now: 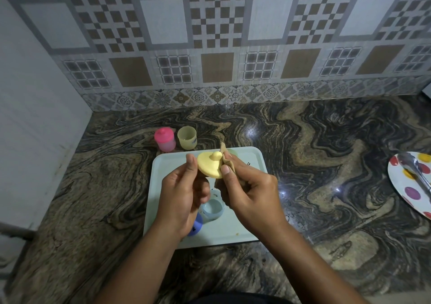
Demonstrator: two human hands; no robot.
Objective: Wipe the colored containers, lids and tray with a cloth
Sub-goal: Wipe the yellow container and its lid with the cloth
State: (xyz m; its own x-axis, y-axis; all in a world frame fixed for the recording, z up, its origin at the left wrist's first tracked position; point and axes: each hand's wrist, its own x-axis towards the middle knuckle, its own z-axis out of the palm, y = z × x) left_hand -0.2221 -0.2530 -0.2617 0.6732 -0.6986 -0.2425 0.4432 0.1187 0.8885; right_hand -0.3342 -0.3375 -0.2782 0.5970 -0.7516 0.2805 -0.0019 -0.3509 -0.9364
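Forearms, two, mine: both come in from the bottom edge and meet over the tray [253,163].
Left hand [184,194]: fingers [191,163] curled, pinching the yellow lid [208,167] by its left rim, knob turned up so the top face is open to wiping.
Right hand [249,194]: fingers [225,170] pinch the cloth [228,161] against the lid's right rim. A corner of it pokes up behind the knob.
Yellow lid: held in the air above the tray's far half, touching neither tray nor tabletop [326,163].
Tray, pale: flat on the tabletop under both hands, as the work base.
Blue container [213,208]: open, upright on the tray, just below my hands.
Purple piece [197,225]: on the tray by my left wrist, half hidden; probably a lid.
Pink container [164,139], lidded, and yellow container [186,138], open: side by side on the tabletop just beyond the tray's far left corner, set off it, I judge, as wiped. The yellow one lacks this lid.
Spotted plate [410,191] with a metal utensil [415,173]: far right, no part of the job.
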